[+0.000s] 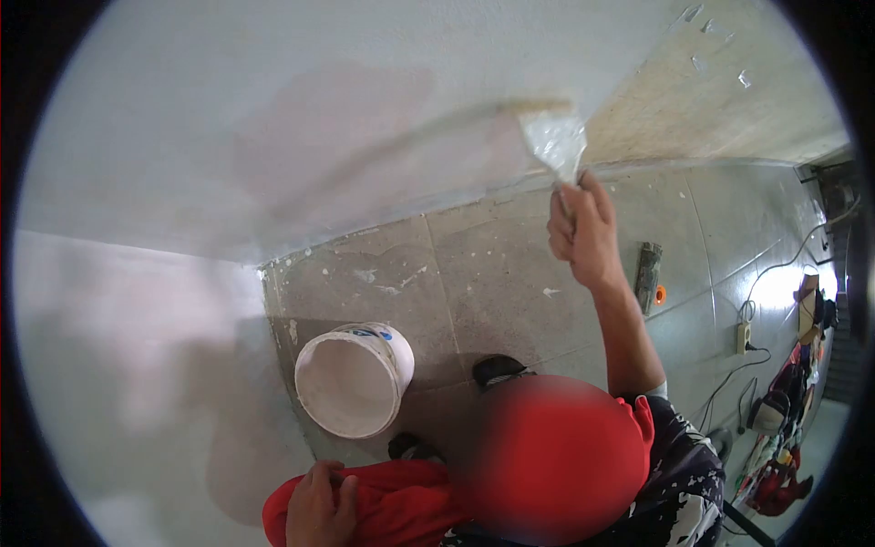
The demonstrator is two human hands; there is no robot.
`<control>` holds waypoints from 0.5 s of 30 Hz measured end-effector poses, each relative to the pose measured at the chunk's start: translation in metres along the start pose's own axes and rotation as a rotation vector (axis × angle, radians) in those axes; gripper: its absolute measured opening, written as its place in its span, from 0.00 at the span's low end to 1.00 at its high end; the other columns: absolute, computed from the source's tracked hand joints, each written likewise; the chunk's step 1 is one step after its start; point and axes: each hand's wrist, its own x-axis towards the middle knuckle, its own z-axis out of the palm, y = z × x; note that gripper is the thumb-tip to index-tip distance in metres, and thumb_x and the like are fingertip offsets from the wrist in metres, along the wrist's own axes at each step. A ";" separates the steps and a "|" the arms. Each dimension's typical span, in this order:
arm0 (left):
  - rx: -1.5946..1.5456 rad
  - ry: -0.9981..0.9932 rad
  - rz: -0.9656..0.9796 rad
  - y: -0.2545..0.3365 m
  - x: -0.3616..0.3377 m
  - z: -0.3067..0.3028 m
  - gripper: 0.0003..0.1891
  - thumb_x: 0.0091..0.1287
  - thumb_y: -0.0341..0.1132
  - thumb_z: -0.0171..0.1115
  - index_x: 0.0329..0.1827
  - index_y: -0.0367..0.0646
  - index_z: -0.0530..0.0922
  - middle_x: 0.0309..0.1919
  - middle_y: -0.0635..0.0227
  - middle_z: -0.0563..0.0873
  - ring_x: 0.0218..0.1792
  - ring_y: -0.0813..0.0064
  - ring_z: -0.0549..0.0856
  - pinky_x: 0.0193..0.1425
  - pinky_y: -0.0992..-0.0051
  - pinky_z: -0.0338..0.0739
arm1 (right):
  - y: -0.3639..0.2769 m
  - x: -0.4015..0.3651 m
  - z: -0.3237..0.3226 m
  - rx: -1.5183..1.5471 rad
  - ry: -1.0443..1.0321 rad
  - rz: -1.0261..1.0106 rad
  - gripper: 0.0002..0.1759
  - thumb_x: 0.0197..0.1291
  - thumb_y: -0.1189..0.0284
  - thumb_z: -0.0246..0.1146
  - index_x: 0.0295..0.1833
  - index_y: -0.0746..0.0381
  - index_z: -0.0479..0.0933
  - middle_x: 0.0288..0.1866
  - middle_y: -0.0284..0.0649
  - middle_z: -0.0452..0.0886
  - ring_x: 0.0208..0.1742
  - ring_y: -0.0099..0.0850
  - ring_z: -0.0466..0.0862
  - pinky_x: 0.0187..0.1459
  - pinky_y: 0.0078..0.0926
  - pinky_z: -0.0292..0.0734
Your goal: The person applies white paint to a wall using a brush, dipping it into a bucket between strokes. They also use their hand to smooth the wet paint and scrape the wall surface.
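My right hand (583,228) is closed around the handle of a wide flat paint brush (556,141). The brush has a shiny whitish head, and its tan edge meets the lower wall (437,55). A darker streak runs left across the wall from the brush. My left hand (321,512) rests on red clothing (401,492) over my leg, with nothing visible in it; its fingers are partly bent and spread. Between the left hand and the wall, a white bucket (406,360) stands tilted in view, pale inside.
A flat, stained tool (648,276) lies on the tiled floor beside an orange ring (661,294). Farther right are a power strip (745,337) with cables and a cluttered pile (775,428). White splashes dot the floor. A wall corner (262,266) is at left.
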 end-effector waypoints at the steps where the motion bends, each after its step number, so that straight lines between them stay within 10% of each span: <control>1: -0.029 -0.031 -0.018 0.000 0.003 -0.002 0.19 0.78 0.44 0.50 0.57 0.36 0.75 0.50 0.45 0.84 0.54 0.45 0.82 0.59 0.57 0.75 | -0.007 -0.003 -0.001 0.014 -0.041 -0.107 0.06 0.74 0.68 0.47 0.45 0.58 0.66 0.20 0.27 0.61 0.13 0.16 0.56 0.13 0.19 0.48; 15: 0.039 0.032 -0.021 0.005 -0.001 0.001 0.18 0.77 0.43 0.52 0.58 0.38 0.75 0.49 0.46 0.85 0.53 0.45 0.83 0.58 0.57 0.75 | 0.165 0.035 -0.057 -0.081 -0.015 0.337 0.07 0.74 0.67 0.49 0.42 0.58 0.62 0.22 0.27 0.62 0.16 0.16 0.59 0.12 0.20 0.54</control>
